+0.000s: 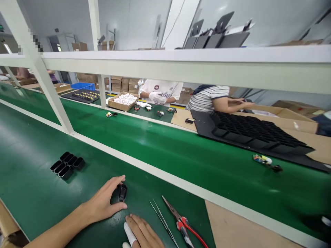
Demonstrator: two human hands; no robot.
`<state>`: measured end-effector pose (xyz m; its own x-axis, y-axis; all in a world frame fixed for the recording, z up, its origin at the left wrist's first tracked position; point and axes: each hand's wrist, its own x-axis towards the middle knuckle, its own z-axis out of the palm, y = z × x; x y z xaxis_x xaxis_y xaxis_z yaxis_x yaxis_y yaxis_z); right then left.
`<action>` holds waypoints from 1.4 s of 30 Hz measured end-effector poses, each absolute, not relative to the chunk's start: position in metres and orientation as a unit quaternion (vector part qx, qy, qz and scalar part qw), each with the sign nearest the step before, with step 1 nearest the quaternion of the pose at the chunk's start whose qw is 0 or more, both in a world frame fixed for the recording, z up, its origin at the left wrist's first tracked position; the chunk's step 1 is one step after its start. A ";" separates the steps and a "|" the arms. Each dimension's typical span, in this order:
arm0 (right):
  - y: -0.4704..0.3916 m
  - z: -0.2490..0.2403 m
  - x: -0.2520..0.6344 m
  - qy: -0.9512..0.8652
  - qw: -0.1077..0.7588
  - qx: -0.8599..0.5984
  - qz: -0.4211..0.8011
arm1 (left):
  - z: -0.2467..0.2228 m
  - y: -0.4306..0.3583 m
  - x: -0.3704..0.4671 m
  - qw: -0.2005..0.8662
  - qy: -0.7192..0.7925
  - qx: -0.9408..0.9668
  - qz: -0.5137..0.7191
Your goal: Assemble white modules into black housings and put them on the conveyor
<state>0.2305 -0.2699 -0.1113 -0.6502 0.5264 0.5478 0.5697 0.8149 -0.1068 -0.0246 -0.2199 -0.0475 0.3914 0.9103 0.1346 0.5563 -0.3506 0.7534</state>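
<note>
My left hand [106, 201] lies on the green bench with thumb and forefinger spread around a small black plastic housing [122, 193]. The thumb is apart from the housing; whether the fingertips touch its far end I cannot tell. My right hand [142, 232] rests flat at the bottom edge, fingers side by side, with a white finger cot on at least one finger. Just right of it lie metal tweezers [163, 220] and long-nose pliers [181, 224] with red handles. Several black oval sleeves [66, 165] stand grouped on the bench at left.
Beyond a white rail [144, 168] runs a green conveyor belt [160, 148] carrying small circuit assemblies [262, 159]. Cardboard [238, 224] covers the bench at right. Across the belt are stacked black housings [258, 132], a box of white parts [125, 100] and co-workers. White posts and a shelf beam cross the view.
</note>
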 end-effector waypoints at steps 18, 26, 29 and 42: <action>-0.285 -0.071 0.228 -0.908 0.262 -0.328 -0.007 | -0.027 -0.210 -0.026 0.282 0.419 0.805 0.311; -0.281 -0.059 0.230 -0.903 0.247 -0.352 -0.011 | -0.028 -0.209 -0.026 0.287 0.423 0.800 0.315; -0.280 -0.062 0.230 -0.904 0.248 -0.349 -0.012 | -0.030 -0.208 -0.027 0.284 0.428 0.798 0.316; -0.277 -0.077 0.224 -0.885 0.303 -0.352 -0.003 | -0.042 -0.196 -0.025 0.394 0.517 0.601 0.465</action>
